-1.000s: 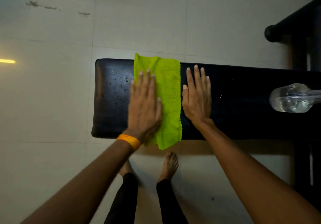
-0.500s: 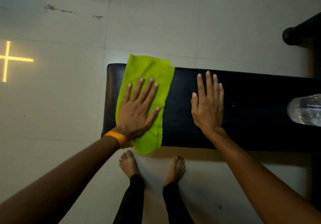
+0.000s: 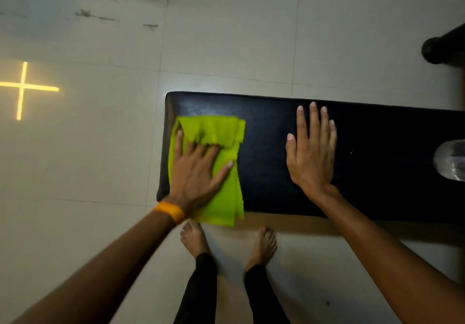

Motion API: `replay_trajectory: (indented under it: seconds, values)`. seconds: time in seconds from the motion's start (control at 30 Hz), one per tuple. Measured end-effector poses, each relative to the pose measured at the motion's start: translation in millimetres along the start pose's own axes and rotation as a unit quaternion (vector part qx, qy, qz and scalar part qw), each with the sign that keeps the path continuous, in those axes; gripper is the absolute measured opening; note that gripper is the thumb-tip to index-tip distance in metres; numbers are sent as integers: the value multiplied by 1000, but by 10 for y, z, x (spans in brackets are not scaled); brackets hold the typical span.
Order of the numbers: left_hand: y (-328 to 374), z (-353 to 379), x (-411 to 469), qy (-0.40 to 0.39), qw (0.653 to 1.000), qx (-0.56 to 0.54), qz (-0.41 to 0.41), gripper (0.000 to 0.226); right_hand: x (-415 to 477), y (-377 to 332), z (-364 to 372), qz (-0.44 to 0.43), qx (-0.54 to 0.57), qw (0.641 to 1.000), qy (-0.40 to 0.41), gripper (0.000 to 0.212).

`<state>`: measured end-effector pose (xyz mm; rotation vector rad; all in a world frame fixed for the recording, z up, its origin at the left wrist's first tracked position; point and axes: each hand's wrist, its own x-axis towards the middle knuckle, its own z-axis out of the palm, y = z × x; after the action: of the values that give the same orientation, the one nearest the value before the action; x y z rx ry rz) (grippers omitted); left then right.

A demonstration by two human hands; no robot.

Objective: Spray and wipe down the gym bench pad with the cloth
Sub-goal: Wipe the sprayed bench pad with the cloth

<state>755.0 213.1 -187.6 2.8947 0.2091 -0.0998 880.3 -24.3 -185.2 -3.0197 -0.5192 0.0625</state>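
Note:
A black gym bench pad (image 3: 266,152) runs from the middle of the view to the right edge. A bright green cloth (image 3: 226,198) lies bunched on the pad's left end, its near part hanging over the front edge. My left hand (image 3: 196,172), with an orange wristband, presses flat on the cloth, and the cloth's far end is folded back over my fingertips. My right hand (image 3: 312,152) rests flat and open on the bare pad, to the right of the cloth. A clear spray bottle (image 3: 451,160) lies on the pad at the right edge, partly cut off.
Pale floor tiles surround the bench. My bare feet (image 3: 226,240) stand just in front of the pad. A black rounded bar end (image 3: 437,49) juts in at the upper right. A yellow cross of light (image 3: 22,88) marks the floor at the left.
My left hand slid the cloth leftward to the pad's end and pulled it toward me, bunching its far end. The right hand stayed flat on the pad.

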Motion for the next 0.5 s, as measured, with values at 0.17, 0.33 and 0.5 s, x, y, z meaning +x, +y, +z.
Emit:
replay_trajectory:
  seconds: [0.17,0.33,0.5]
  values:
    - [-107,-30,544,1,995,29,-98,77,5,-4,-3,2,5,1000,7,59]
    - [-99,-37,17,-26,999,18,6,80,14,-5,-34,4,14,1000,1,59]
    - [-290,-90,523,-1,991,-75,-107,77,7,-20,-18,5,13,1000,10,59]
